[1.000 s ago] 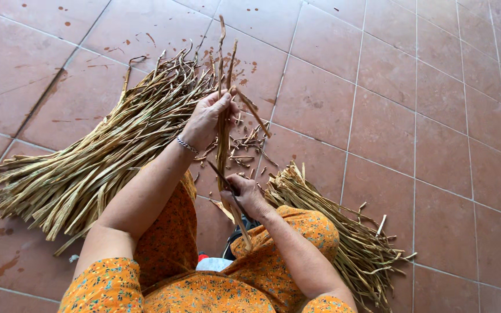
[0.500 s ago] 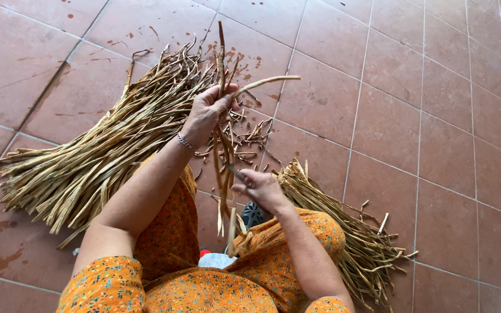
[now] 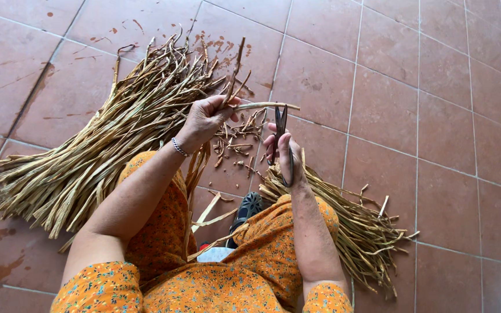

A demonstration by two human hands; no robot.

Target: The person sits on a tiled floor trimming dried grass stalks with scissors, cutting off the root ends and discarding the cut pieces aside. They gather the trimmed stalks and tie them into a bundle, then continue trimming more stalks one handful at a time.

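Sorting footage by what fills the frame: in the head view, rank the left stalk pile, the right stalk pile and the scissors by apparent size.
1. Left stalk pile, largest by far.
2. Right stalk pile, clearly smaller.
3. Scissors in the right hand, smallest, though held nearer the camera.

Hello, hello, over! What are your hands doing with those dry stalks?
Left hand gripping a few dry stalks. Right hand holding scissors, blades near one bent stalk. Big stalk pile left, smaller bundle right, cut bits on the tiles.
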